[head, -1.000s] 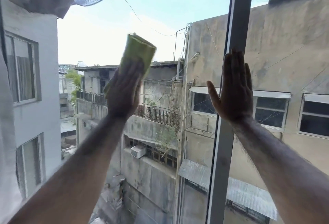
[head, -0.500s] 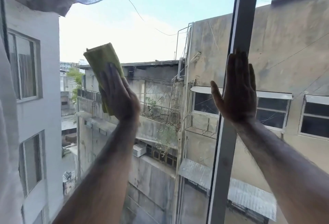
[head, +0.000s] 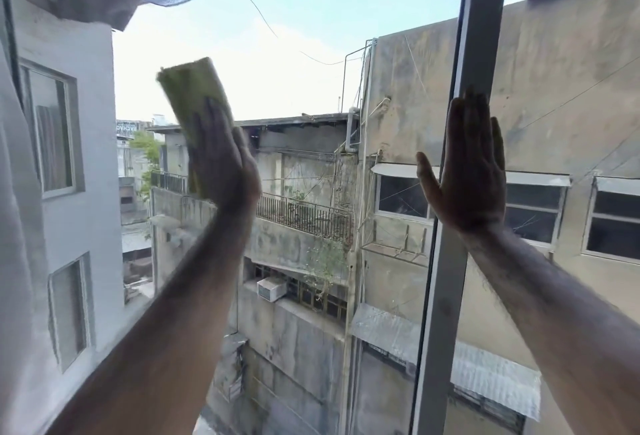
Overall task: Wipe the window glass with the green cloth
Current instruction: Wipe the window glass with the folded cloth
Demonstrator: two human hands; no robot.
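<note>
The folded green cloth (head: 192, 90) is flat against the window glass (head: 304, 64), tilted with its top toward the left. My left hand (head: 221, 161) presses its lower half to the pane with flat fingers; part of the cloth is hidden under the palm. My right hand (head: 465, 171) lies flat and open on the grey vertical window frame (head: 446, 296) and the glass beside it, fingers pointing up, holding nothing.
A pale curtain (head: 17, 261) hangs along the left edge. Through the glass I see concrete buildings, a railed balcony (head: 304, 215), an air conditioner (head: 271, 288) and sky. Another pane lies right of the frame.
My left hand swung the cloth left from the pane's middle, then back a little to the right. The cloth's tilt flipped from rightward to leftward. My right hand stayed on the frame.
</note>
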